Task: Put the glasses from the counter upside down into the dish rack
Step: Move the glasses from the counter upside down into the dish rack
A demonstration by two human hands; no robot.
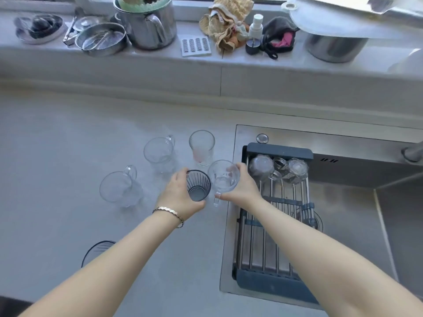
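My left hand (177,193) grips a dark ribbed glass (198,186), upright on the grey counter. Right beside it, my right hand (242,186) wraps a clear handled mug (223,177), also mouth up. Behind them stand a tall clear glass with a pink bottom (202,146) and a clear mug (159,152). Another clear mug (119,187) sits to the left. A dark ribbed glass (97,251) shows partly under my left forearm. The dish rack (274,277) spans the sink; three glasses (278,169) rest upside down at its far end.
The steel sink (389,225) opens to the right of the rack, with a tap base (412,153) at its far edge. The raised ledge behind holds a large pot (148,24), a sieve (100,40), cloths (229,24), a spray bottle (254,35) and another pot (334,46).
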